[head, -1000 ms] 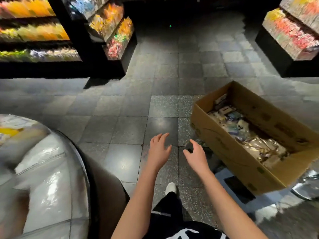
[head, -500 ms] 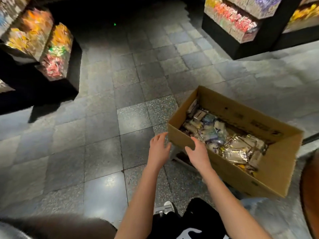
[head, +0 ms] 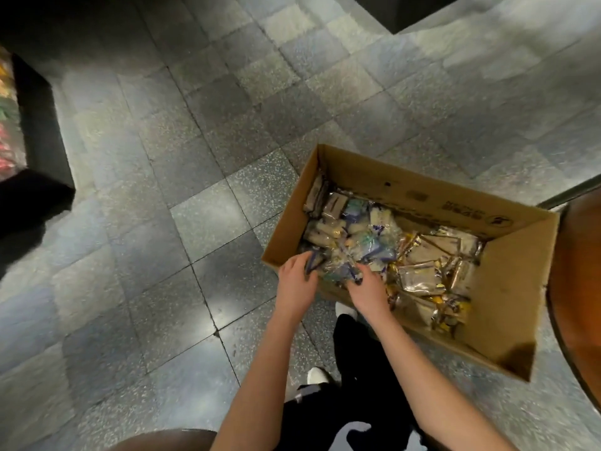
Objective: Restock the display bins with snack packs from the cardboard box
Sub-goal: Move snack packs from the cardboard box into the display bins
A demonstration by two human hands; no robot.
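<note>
Snack packs (head: pixel 361 242), small clear and blue-printed plastic bags next to gold foil ones, lie in the open brown cardboard box (head: pixel 422 198) on the grey stone-tile floor (head: pixel 162 190). Both hands are in its near left corner. The left hand (head: pixel 296 279) curls its fingers on a pack with a dark blue edge. The right hand (head: pixel 369 289) bends its fingers down into the pile, but I cannot tell if it holds one. It seems best to gather one kind only, squeeze softly, and lift straight over the rim. The dark display bin (head: pixel 8 135) stands well apart, at far left.
</note>
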